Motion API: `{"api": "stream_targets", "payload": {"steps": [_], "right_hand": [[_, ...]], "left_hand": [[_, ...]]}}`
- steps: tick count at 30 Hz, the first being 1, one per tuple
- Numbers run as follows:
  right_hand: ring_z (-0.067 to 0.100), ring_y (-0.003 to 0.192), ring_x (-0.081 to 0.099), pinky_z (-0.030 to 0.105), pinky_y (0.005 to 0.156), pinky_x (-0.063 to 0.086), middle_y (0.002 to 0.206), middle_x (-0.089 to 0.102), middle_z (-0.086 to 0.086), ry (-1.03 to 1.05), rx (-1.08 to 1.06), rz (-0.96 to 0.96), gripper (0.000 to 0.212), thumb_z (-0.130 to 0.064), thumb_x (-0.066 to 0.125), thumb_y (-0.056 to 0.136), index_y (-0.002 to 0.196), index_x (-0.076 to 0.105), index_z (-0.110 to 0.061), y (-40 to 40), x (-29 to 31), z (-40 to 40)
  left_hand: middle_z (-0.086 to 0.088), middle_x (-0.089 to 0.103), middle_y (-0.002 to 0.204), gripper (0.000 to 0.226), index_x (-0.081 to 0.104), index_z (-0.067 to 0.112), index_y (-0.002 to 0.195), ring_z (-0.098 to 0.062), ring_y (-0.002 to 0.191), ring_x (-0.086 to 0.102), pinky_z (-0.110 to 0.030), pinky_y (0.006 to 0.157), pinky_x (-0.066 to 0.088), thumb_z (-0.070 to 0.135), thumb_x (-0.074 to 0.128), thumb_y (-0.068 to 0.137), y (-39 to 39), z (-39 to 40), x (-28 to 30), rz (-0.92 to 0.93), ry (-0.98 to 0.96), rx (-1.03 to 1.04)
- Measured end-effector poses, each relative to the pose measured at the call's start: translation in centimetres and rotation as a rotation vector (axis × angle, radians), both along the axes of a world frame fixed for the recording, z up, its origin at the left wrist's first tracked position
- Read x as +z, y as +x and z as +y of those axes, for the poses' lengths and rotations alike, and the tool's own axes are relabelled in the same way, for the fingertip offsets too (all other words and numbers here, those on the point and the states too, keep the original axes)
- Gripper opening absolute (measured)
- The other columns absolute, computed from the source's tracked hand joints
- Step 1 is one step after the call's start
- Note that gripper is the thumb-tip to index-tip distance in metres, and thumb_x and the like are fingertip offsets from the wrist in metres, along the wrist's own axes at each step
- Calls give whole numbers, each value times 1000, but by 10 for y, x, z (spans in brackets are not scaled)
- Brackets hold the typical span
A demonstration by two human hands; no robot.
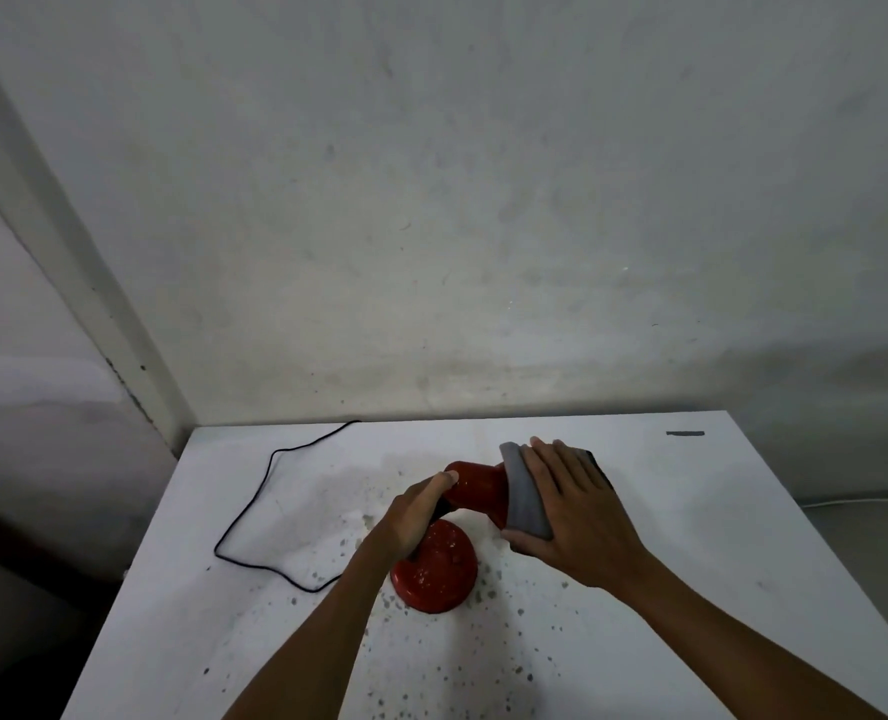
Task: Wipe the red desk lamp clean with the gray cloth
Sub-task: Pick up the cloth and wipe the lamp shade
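Observation:
The red desk lamp (pixel 475 488) stands on the white table (pixel 691 537), its round red base (pixel 439 571) speckled with pale spots. My left hand (pixel 413 514) grips the lamp's neck just behind the shade. The gray cloth (pixel 522 493) is draped over the wide end of the shade. My right hand (pixel 574 506) lies flat over the cloth, fingers spread, thumb curled under its lower edge, pressing it against the shade. The shade's rim is hidden under cloth and hand.
A black cord (pixel 255 504) loops across the table's left part and runs off the back edge. Dark specks dot the tabletop around the base. A short dark strip (pixel 685 433) lies at the back right corner. A stained wall stands right behind the table.

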State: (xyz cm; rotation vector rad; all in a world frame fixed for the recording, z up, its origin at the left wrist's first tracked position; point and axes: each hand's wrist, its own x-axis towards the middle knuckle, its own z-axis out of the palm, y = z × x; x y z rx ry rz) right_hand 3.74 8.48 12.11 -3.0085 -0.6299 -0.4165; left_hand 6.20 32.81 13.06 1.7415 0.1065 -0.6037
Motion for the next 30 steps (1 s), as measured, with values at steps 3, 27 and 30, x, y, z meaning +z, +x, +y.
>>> {"api": "stream_targets", "payload": {"steps": [3,27,30], "right_hand": [[35,137,54,52,120,38,150,56,16,-85,51,-14,96,-81,39,93,151,46,-4,10,4,25],[8,108,62,34,93,56,123,63,-21,65,183,735,81,-91,62,69,134,48,-46,78,49,0],[9,99,67,37,89,59,110,68,-19,25,216,845,71,-90,67,65,119,56,-45,92,57,19]], "left_hand": [[9,64,106,25,58,34,101,0,93,58,-31,94,36,46,37,103,-2,-1,1,-4,13,-13],[8,62,108,22,56,37,94,-2,93,57,-32,93,38,48,38,102,-2,-5,2,1,14,29],[3,52,114,22,51,35,93,-12,100,53,-35,99,38,48,37,103,-1,-7,3,2,49,55]]}}
